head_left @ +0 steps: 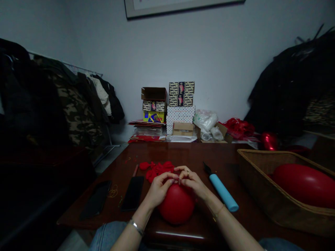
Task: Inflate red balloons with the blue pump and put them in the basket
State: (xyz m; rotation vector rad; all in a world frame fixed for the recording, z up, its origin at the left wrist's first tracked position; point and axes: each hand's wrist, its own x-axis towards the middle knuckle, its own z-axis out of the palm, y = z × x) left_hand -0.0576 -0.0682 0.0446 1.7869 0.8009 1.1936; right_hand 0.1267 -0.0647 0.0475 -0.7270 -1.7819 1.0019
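A round, inflated red balloon (177, 205) sits at the table's near edge, between my forearms. My left hand (161, 186) and my right hand (192, 181) meet at its top, with thumbs and fingertips pinched together on the balloon's neck. The neck itself is mostly hidden by the fingers. Just beyond my hands lies a heap of flat red balloons (158, 170). To the right of my right hand rests a light blue hand pump (223, 192) with a black nozzle.
A wicker basket (261, 205) holding a large red balloon (303, 183) stands at the right. Two dark phones, one nearer the middle (133, 193) and one farther left (96, 198), lie beside yellow rubber bands (113, 191). Stacked boxes (180, 116) stand behind the wooden table (193, 151).
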